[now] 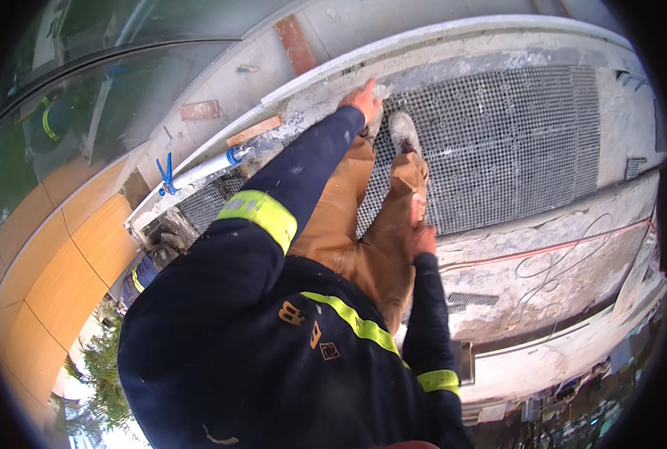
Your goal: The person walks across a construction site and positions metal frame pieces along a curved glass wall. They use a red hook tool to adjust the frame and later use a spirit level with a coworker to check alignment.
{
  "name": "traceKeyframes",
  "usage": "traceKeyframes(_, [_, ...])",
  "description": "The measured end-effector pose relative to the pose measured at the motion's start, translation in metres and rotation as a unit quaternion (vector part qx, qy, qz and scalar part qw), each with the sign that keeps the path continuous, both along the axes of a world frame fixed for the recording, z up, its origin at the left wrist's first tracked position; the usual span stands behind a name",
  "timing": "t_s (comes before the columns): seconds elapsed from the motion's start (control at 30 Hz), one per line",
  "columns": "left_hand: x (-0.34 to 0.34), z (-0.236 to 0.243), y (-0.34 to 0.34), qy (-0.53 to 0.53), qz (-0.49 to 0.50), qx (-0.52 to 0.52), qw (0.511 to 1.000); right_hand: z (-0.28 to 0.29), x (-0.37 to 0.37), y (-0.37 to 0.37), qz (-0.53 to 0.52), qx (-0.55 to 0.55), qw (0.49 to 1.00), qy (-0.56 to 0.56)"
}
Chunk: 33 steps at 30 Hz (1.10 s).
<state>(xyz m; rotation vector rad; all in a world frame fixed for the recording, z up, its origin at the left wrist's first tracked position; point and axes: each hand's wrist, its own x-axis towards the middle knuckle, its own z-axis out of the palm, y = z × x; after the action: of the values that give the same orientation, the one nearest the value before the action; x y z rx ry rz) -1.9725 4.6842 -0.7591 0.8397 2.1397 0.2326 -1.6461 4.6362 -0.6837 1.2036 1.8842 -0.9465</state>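
My left hand (361, 102) reaches forward to the long pale ledge (453, 39), one finger stretched against its inner side. A small whitish patch lies right beside these fingers, and I cannot make out what it is. My right hand (421, 238) rests on my brown-trousered right leg near the knee, with a finger extended and nothing visible in it. To the left of my left forearm lies a caulking gun (202, 170) with a white barrel and blue handle, propped along the ledge. My dusty boot (404, 132) stands on the grey grating (505, 150).
Reddish bricks (296, 43) lie beyond the ledge, beside a glass pane (124, 82). Yellow-tan panels (56, 247) curve along the left. A red hose or cable (543, 245) and thin wire run over the concrete slab at right. Another person's sleeve (145, 273) shows at lower left.
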Motion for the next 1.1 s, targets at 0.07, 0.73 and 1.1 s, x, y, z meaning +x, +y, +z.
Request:
traceKeyframes(0.07, [-0.011,-0.028,0.015,0.012,0.005,-0.049,0.999,0.010,-0.012,-0.041,-0.097,0.014,0.995,-0.035])
traceKeyframes(0.73, [-0.024,-0.057,0.034,0.011,0.004,-0.085,0.996,0.006,-0.031,-0.088,-0.239,-0.019,0.970,-0.032])
traceKeyframes(1.1, [-0.007,-0.056,-0.071,0.069,-0.040,0.043,0.996,-0.007,0.038,-0.081,-0.239,0.032,0.970,0.027])
